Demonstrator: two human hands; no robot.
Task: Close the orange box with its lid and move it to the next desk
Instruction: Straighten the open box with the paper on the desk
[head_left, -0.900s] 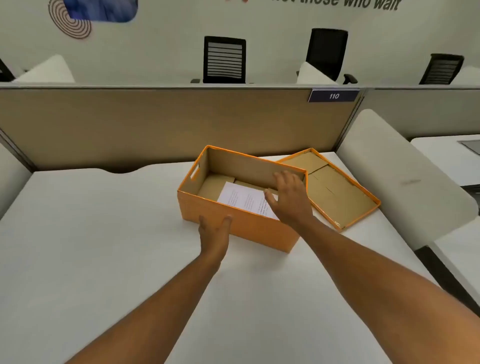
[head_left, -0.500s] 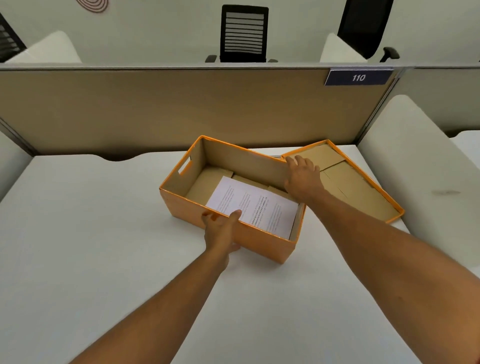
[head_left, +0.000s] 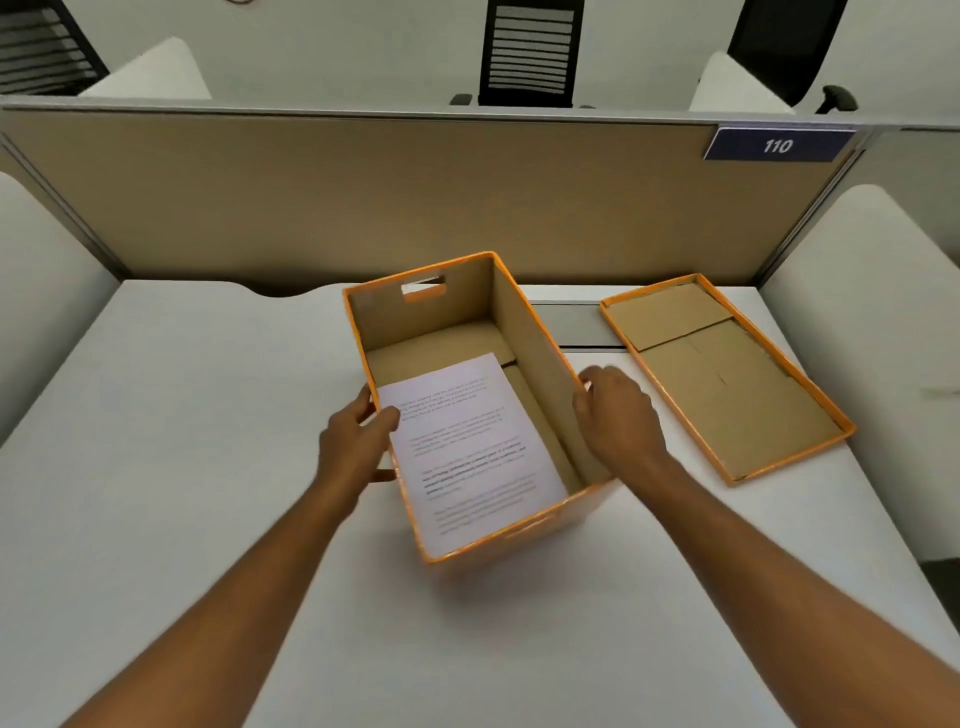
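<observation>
While both hands are gripping the long walls of the orange box (head_left: 519, 535), the left hand (head_left: 358, 441) and right hand (head_left: 618, 421) are likely squaring it on the tabletop (head_left: 182, 441) for closing. Its lid (head_left: 727, 379) is lying upturned, apart on the right. A printed sheet (head_left: 467, 447) inside is unreadable; the partition plate (head_left: 777, 145) is reading "110".

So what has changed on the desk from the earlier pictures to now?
The box has been turned, so its long side now runs away from the person, and it no longer touches the lid. The left hand now grips the left wall and the right hand the right wall. The lid is still off, inside up, and the paper still lies inside.
</observation>
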